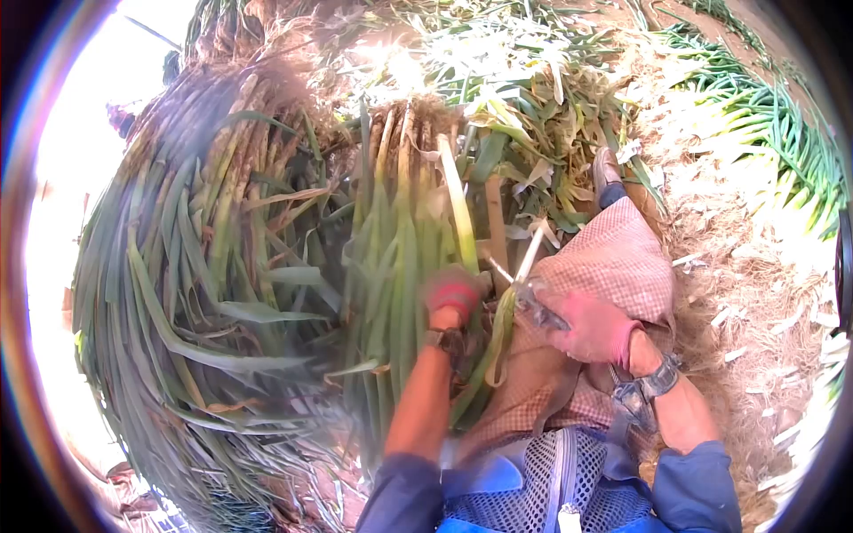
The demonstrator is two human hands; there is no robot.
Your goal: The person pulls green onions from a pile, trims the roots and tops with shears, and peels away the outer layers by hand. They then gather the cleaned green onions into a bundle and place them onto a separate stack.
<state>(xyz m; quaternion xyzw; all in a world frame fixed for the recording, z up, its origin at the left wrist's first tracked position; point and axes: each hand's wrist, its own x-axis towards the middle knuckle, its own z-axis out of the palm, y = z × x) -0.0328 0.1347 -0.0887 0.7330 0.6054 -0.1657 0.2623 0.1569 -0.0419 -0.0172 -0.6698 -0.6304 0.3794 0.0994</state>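
Observation:
My left hand (454, 291), in a red-pink glove, is closed at the foot of a pale-stemmed long green onion (457, 200), which rises from it over a bundle of others. My right hand (591, 327), in a pink glove with grey fingertips, is over my lap. Its fingers are pressed together around another green onion (503, 324). That onion's white end (531, 253) points up and its green leaves hang down between my arms. A thin pale sliver (500, 270) sticks out beside it. Just left of my left hand is the bundle of unpeeled onions (386, 231).
A large heap of green onions (213, 240) fills the left side. Stripped leaves (533, 71) are piled ahead. A checked cloth (613, 258) covers my leg, with my shoe (606, 166) beyond. Roots and scraps (729, 355) litter the ground at right, below a row of cleaned onions (782, 133).

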